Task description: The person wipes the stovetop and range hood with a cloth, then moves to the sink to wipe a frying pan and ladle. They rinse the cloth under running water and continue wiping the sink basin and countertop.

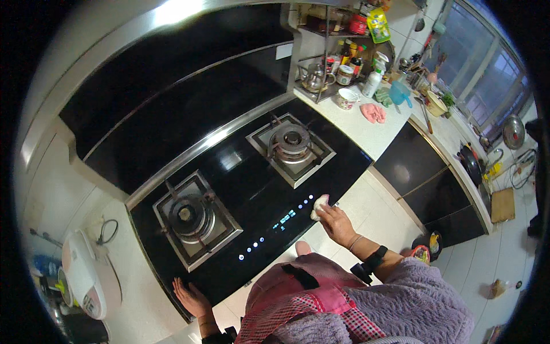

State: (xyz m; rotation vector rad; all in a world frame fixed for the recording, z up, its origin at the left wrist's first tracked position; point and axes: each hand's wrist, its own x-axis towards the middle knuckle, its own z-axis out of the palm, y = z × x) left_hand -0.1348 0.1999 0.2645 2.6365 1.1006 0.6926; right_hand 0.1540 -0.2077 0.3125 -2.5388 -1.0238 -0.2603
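My right hand presses a white cloth against the front edge of the black glass gas cooktop, beside the lit touch controls. My left hand rests at the cooktop's front left corner, with its fingers apart and nothing in it. The left burner and the right burner each sit inside a square metal frame with pan supports. No flame shows on either burner.
A rice cooker stands on the left counter. Along the right counter are a pink cloth, a floral cup, a white spray bottle, a blue plastic cup and a knife. A rack holds jars and bottles.
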